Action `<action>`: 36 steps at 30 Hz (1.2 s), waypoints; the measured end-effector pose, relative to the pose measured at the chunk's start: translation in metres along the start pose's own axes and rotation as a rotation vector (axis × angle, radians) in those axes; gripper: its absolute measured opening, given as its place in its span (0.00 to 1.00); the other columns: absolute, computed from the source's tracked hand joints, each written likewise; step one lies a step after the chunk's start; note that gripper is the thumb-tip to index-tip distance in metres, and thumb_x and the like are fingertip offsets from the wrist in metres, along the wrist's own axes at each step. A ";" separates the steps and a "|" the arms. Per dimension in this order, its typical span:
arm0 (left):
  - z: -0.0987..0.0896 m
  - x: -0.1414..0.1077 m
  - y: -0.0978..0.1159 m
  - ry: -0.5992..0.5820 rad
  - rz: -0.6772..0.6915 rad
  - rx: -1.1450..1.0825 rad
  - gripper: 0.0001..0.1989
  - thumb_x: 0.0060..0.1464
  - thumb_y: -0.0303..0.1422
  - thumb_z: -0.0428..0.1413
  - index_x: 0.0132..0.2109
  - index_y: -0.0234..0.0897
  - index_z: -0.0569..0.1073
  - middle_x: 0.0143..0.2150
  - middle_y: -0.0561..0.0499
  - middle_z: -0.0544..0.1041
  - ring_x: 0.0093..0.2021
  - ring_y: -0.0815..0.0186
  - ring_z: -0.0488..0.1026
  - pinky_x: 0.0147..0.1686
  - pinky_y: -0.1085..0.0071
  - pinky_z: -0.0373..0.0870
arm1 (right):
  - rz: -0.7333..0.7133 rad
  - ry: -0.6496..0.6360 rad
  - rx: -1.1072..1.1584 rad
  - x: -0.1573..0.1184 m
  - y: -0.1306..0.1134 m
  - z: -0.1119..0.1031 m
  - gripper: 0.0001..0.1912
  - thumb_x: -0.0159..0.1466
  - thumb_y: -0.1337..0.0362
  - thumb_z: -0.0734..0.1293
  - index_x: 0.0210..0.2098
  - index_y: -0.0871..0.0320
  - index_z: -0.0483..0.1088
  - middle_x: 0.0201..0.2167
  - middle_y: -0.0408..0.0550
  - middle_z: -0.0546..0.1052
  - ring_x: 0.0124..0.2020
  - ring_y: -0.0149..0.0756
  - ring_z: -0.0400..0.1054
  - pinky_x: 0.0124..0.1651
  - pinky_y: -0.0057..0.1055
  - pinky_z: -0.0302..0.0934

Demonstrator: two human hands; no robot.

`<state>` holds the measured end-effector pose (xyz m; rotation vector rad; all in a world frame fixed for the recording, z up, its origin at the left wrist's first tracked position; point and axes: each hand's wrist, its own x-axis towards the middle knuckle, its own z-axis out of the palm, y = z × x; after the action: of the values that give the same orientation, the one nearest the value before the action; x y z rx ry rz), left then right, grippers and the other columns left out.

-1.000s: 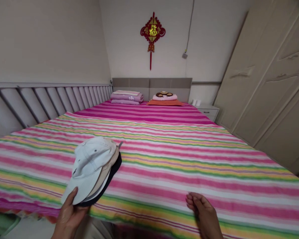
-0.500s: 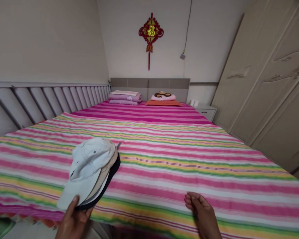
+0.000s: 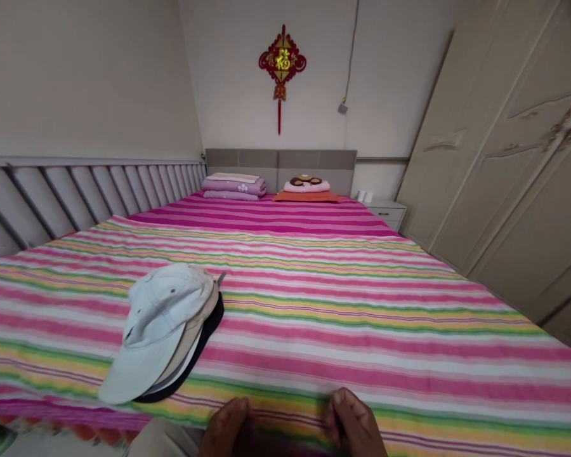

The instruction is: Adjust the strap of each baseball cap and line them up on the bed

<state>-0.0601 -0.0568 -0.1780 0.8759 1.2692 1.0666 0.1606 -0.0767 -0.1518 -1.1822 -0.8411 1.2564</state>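
Note:
A stack of several caps [image 3: 166, 311] lies on the striped bedspread [image 3: 285, 330] at the left, a pale blue one on top, with beige, white and dark brims fanned out beneath. Near the bed's front edge, right of the caps and apart from them, is my left hand [image 3: 226, 426], its fingers curled together. My right hand [image 3: 352, 422] is level with it, a short gap away, also with curled fingers. Whatever either hand may hold is hidden.
A metal rail [image 3: 95, 190] runs along the left side. Folded purple bedding [image 3: 233, 187] and a pink pillow [image 3: 307, 185] lie by the headboard [image 3: 314, 164]. To the right are a nightstand [image 3: 385, 212] and a wardrobe [image 3: 485, 158].
My left hand has let go of the caps' brims and moved right. My right hand has come left and lower, nearer to it. The view has shifted slightly.

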 end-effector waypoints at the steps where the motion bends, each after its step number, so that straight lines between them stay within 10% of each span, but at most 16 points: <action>1: 0.009 0.000 0.011 -0.039 0.019 0.011 0.18 0.42 0.49 0.55 0.21 0.38 0.68 0.17 0.53 0.67 0.20 0.67 0.64 0.22 0.71 0.63 | -0.027 0.016 -0.015 -0.002 -0.007 0.002 0.25 0.53 0.43 0.62 0.16 0.59 0.61 0.10 0.38 0.61 0.14 0.25 0.51 0.20 0.25 0.45; 12: 0.077 -0.010 0.082 -0.080 0.330 0.223 0.29 0.51 0.54 0.39 0.14 0.38 0.58 0.11 0.57 0.51 0.15 0.72 0.51 0.19 0.72 0.47 | -0.278 0.033 -0.057 -0.003 -0.069 0.020 0.27 0.61 0.44 0.53 0.16 0.58 0.60 0.13 0.40 0.61 0.17 0.28 0.53 0.24 0.27 0.48; 31: 0.058 -0.006 0.084 -0.018 0.442 0.272 0.27 0.53 0.53 0.34 0.15 0.41 0.50 0.14 0.57 0.44 0.17 0.71 0.44 0.20 0.68 0.41 | -0.300 0.172 -0.047 0.000 -0.064 0.026 0.31 0.58 0.39 0.50 0.15 0.57 0.58 0.12 0.40 0.60 0.16 0.28 0.53 0.22 0.27 0.49; 36: 0.044 0.003 0.073 0.004 0.337 0.214 0.27 0.50 0.54 0.41 0.15 0.39 0.56 0.12 0.58 0.50 0.16 0.73 0.49 0.19 0.71 0.46 | -0.134 0.007 -0.224 0.005 -0.037 0.018 0.23 0.55 0.42 0.59 0.29 0.58 0.66 0.19 0.44 0.70 0.21 0.32 0.63 0.25 0.28 0.57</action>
<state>-0.0266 -0.0295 -0.1046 1.2847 1.2824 1.2083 0.1538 -0.0656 -0.1129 -1.2830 -1.0595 1.0686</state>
